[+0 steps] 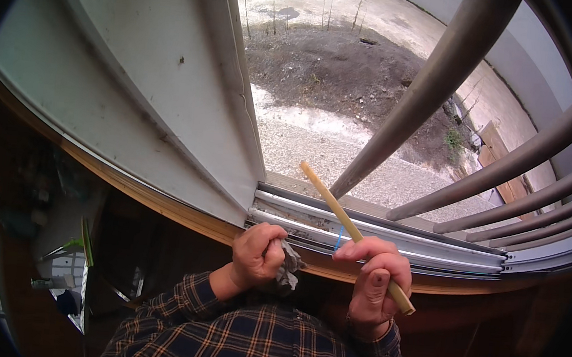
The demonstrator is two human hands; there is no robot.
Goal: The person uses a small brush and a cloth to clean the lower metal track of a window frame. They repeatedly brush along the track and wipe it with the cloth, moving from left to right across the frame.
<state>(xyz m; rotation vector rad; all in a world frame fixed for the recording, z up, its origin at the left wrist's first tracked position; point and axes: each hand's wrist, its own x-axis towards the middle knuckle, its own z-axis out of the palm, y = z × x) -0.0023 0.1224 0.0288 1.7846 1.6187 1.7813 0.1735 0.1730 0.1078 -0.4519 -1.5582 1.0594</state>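
Observation:
My left hand (255, 254) is closed around a crumpled grey rag (289, 270), at the wooden edge of the window sill. In my right hand (376, 283) is a thin yellowish stick (332, 202), perhaps bamboo, tilted up and to the left. Its near end looks hollow, and its far end reaches over the aluminium window track (427, 249). Dark dirt lies in the left part of the track's grooves. A short blue strand or mark (339, 238) shows beside the stick, over the track; what it is I cannot tell.
A pale window panel (211, 95) fills the left side. Thick metal bars (421, 93) stand outside the opening, with a dirt mound (325, 75) beyond. The wooden sill edge (450, 284) runs before me. A green-edged tool (86, 242) sits low at left among dim clutter.

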